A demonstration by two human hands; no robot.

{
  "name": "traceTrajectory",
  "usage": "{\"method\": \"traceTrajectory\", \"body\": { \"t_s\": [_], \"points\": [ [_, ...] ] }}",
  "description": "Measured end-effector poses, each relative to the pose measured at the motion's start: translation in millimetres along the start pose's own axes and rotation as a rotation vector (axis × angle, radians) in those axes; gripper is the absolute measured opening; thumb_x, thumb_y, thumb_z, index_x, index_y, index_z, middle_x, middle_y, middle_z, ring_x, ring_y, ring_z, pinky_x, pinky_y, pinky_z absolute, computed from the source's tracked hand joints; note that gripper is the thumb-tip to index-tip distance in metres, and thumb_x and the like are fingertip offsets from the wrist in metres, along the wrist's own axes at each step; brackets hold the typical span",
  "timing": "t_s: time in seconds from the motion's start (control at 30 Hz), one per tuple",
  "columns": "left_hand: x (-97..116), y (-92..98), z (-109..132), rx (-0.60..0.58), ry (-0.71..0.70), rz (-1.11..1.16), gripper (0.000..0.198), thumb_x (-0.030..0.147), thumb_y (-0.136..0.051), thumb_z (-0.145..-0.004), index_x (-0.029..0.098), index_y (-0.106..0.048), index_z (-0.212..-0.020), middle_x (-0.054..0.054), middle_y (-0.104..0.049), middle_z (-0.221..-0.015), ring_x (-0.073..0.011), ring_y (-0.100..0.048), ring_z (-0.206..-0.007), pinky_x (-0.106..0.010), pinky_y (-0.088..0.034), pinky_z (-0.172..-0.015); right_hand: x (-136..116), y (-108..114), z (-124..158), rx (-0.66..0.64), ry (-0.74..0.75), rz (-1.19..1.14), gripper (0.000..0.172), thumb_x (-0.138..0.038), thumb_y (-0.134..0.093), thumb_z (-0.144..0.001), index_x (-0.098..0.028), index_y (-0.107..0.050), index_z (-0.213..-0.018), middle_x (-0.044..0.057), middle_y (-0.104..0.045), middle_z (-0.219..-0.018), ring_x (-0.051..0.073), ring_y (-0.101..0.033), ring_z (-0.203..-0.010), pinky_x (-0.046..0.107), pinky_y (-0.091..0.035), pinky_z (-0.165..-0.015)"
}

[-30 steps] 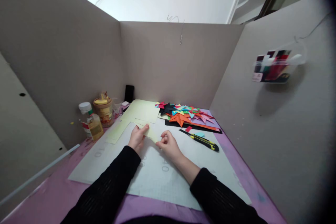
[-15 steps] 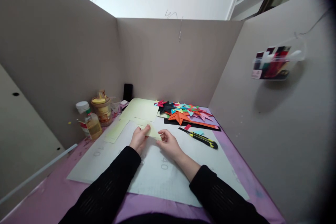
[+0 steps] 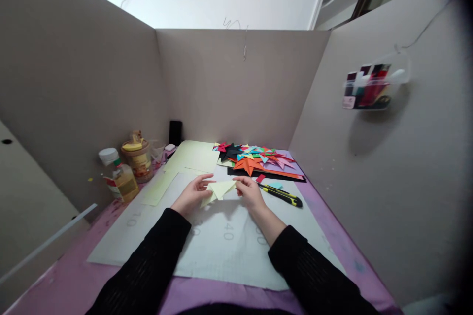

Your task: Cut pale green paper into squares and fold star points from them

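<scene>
Between my two hands is a small pale yellow paper (image 3: 223, 189) with folded, pointed flaps, held just above the white sheet (image 3: 218, 256). My left hand (image 3: 192, 194) pinches its left side between thumb and fingers. The right corner is pinched by the fingertips of my right hand (image 3: 250, 192). Larger pale yellow sheets (image 3: 197, 151) lie behind, towards the left. Folded paper stars in many colours (image 3: 249, 163) are heaped at the back right. A yellow and black cutter (image 3: 283, 196) rests to the right of my right hand.
On the left stand a bottle with a white cap (image 3: 123, 182), a lidded tub (image 3: 138, 160) and a dark phone (image 3: 175, 133). Grey panels (image 3: 236, 88) enclose the table. A clear holder (image 3: 369, 86) hangs on the right panel. Small red and blue scraps lie near the cutter.
The yellow paper now shows its folded flaps, stretched between my hands. My right hand has moved to its right corner, and my hands are farther apart. The view has shifted slightly.
</scene>
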State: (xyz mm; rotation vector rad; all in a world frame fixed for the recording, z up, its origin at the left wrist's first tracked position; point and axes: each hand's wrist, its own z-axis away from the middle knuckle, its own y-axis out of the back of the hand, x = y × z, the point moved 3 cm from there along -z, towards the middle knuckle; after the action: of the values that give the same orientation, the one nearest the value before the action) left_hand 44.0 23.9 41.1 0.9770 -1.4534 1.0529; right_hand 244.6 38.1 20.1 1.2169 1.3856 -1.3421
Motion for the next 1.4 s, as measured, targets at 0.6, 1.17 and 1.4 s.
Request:
{"method": "traceTrajectory", "body": {
  "t_s": [0.6, 1.17, 1.4],
  "points": [
    [-6, -31.1, 16, -0.475, 0.208, 0.301, 0.073, 0.058, -0.062, -0.07, 0.015, -0.044, -0.126, -0.017, -0.059, -0.116, -0.029, -0.06, -0.098, -0.037, -0.046, -0.077, -12, -9, 8, -0.294, 0.018, -0.041, 0.014, -0.022, -0.058, -0.064, -0.016, -0.061, -0.077, -0.007, -0.047, -0.048, 0.005, -0.037, -0.04, 0.018, -0.026, -0.04],
    [-22, -51.1, 19, -0.355, 0.531, 0.336, 0.054, 0.051, -0.033, -0.089, 0.006, -0.06, -0.098, -0.016, -0.069, -0.084, -0.0211, -0.065, -0.063, -0.031, -0.051, -0.058, -17, -25, 30, -0.347, 0.127, 0.158, 0.02, -0.022, -0.052, -0.071, -0.021, -0.049, -0.091, -0.009, -0.051, -0.055, 0.007, -0.046, -0.038, 0.019, -0.037, -0.041],
    [-20, -50.5, 18, -0.366, 0.467, 0.277, 0.052, 0.054, -0.04, -0.086, 0.008, -0.062, -0.095, -0.01, -0.065, -0.074, -0.0154, -0.059, -0.056, -0.026, -0.046, -0.054, -21, -23, 26, -0.332, 0.086, 0.065, 0.024, -0.02, -0.053, -0.068, -0.02, -0.047, -0.091, -0.009, -0.052, -0.056, 0.007, -0.047, -0.038, 0.019, -0.036, -0.041]
  ]
}}
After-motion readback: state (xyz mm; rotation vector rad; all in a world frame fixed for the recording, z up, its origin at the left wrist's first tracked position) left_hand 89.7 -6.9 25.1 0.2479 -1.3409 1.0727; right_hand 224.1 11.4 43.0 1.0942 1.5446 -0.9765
